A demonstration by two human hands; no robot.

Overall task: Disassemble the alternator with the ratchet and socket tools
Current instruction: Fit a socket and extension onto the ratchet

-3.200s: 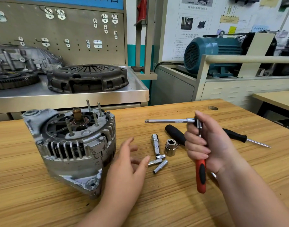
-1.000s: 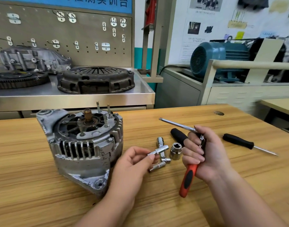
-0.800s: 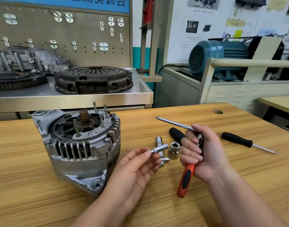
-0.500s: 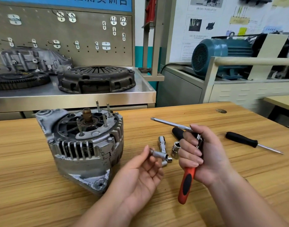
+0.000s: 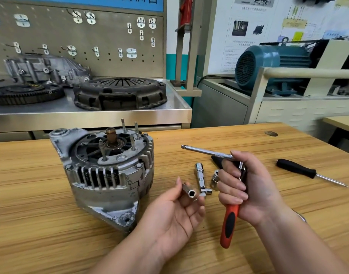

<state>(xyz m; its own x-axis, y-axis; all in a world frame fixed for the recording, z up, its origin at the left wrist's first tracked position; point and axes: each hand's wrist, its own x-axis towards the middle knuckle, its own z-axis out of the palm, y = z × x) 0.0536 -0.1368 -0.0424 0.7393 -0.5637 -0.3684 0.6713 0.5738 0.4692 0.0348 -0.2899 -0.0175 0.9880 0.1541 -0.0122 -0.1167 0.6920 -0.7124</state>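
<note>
The grey alternator stands on the wooden table at left, its shaft and several studs pointing up. My left hand is palm up just right of it and pinches a small chrome socket, whose open end faces me. My right hand grips a ratchet with a red and black handle; its chrome extension bar points up and left. Between my hands lie a long chrome socket, a short one and a large socket, partly hidden by my fingers.
A black-handled screwdriver lies on the table to the right. Another black handle shows behind my right hand. Behind the table a metal bench carries a clutch cover, a flywheel and a housing. A blue motor stands back right.
My left hand has picked a small socket up off the table and turned it so its open end faces me. My right hand kept hold of the ratchet, tilting it slightly.
</note>
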